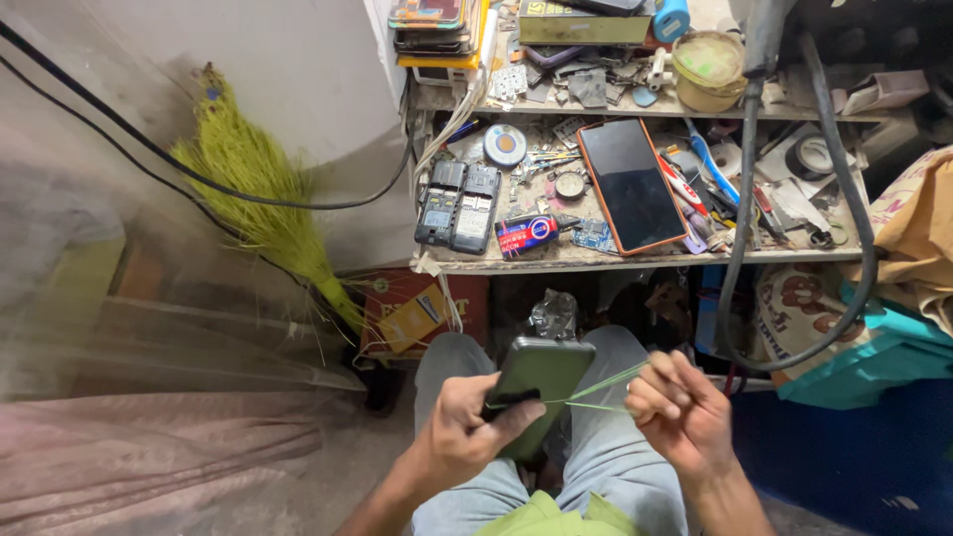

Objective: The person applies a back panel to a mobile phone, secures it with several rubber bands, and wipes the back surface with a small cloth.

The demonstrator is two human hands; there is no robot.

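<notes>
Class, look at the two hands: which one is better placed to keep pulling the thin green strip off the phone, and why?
The right hand, probably: it already pinches the green strip, while the left hand grips the phone and steadies it.

Phone [536,382]: over the lap, between the hands.
Tablet [631,186]: on the shelf [635,260], right of two handsets [457,205].
Broom [260,189]: left of shelf.

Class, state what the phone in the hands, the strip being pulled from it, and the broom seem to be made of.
Phone: likely plastic back, dark green with soft sheen. Strip: thin translucent green film, stretched taut, probably plastic or adhesive. Broom: dry yellow-green grass-like fibres, matt and frayed.
</notes>
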